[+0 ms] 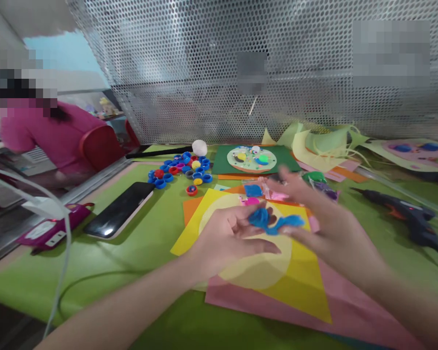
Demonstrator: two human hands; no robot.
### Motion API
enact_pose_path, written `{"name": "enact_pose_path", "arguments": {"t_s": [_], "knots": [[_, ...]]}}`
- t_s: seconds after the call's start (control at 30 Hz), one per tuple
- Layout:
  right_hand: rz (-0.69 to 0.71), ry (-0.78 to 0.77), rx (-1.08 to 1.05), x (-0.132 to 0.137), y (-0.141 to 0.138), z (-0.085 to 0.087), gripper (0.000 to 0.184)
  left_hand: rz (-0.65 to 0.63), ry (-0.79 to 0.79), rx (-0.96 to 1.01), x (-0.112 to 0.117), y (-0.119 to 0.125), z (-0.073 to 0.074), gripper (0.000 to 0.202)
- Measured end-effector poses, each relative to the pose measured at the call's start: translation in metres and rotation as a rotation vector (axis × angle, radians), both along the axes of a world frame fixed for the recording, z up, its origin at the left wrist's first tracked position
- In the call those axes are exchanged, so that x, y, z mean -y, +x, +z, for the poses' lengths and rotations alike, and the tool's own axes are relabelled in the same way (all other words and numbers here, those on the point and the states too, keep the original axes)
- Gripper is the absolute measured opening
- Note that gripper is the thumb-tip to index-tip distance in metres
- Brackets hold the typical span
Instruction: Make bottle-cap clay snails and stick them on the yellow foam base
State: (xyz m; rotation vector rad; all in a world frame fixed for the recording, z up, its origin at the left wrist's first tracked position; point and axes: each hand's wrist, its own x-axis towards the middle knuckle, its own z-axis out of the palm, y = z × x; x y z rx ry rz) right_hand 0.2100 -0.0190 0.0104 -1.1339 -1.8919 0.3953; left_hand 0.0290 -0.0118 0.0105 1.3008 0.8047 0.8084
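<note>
Glue gun [410, 216] and paper [307, 279] suggest a craft workshop.

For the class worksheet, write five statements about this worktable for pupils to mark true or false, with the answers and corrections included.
1. The left hand holds a blue piece. True.
2. The glue gun lies to the left of the yellow sheet. False: the glue gun lies to the right of the yellow sheet.
3. The phone lies beside the magenta power strip. True.
4. The right hand rests on the phone. False: the right hand is by the blue piece.
5. The yellow sheet lies partly over a pink sheet. True.
</note>
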Motion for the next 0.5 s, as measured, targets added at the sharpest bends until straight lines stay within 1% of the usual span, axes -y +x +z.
{"name": "enact_pose_path", "arguments": {"t_s": [0.03, 0.07, 0.1, 0.13, 0.17, 0.2, 0.23, 0.27, 0.3, 0.33, 0.37, 0.4, 0.43, 0.47, 0.5], "knots": [[0.071, -0.036, 0.041, 0.001, -0.002, 0.000, 0.040, -0.022, 0.003, 0.007, 0.001, 0.000, -0.001, 0.025], [0.103, -0.059, 0.054, 0.002, -0.002, 0.000, 0.031, -0.028, 0.009, 0.000, 0.002, 0.000, -0.001, 0.018], [0.076, -0.062, 0.045, 0.001, -0.001, 0.000, 0.025, -0.019, 0.014, -0.013, 0.002, 0.000, -0.002, 0.013], [0.002, -0.050, 0.021, 0.000, 0.002, 0.001, 0.022, 0.008, 0.019, -0.028, 0.003, -0.001, -0.001, 0.012], [-0.123, -0.014, -0.028, -0.003, 0.005, 0.001, 0.020, 0.042, 0.019, -0.034, 0.003, -0.001, -0.001, 0.012], [-0.223, 0.021, -0.077, -0.005, 0.009, 0.002, 0.022, 0.073, 0.012, -0.015, 0.003, -0.001, 0.001, 0.015], [-0.268, 0.062, -0.116, -0.006, 0.011, 0.003, 0.024, 0.085, 0.000, 0.021, 0.003, -0.001, 0.002, 0.021], [-0.245, 0.103, -0.131, -0.007, 0.012, 0.003, 0.026, 0.082, -0.014, 0.061, 0.003, 0.000, 0.004, 0.027], [-0.179, 0.122, -0.092, -0.006, 0.010, 0.003, 0.032, 0.062, -0.029, 0.096, 0.003, 0.001, 0.005, 0.034], [-0.079, 0.119, -0.032, -0.004, 0.007, 0.002, 0.038, 0.027, -0.042, 0.113, 0.003, 0.002, 0.006, 0.039], [-0.009, 0.066, 0.024, -0.001, 0.002, 0.000, 0.042, -0.013, -0.044, 0.110, 0.004, 0.003, 0.005, 0.039], [0.048, 0.038, 0.035, 0.001, -0.003, -0.001, 0.042, -0.044, -0.035, 0.088, 0.004, 0.003, 0.005, 0.032], [0.089, 0.036, 0.033, 0.003, -0.007, -0.003, 0.033, -0.057, -0.027, 0.063, 0.004, 0.004, 0.004, 0.022], [0.109, 0.023, 0.032, 0.004, -0.009, -0.004, 0.027, -0.048, -0.024, 0.048, 0.004, 0.004, 0.002, 0.013], [0.084, 0.016, 0.010, 0.004, -0.010, -0.004, 0.023, -0.024, -0.028, 0.042, 0.004, 0.004, 0.001, 0.008]]}}
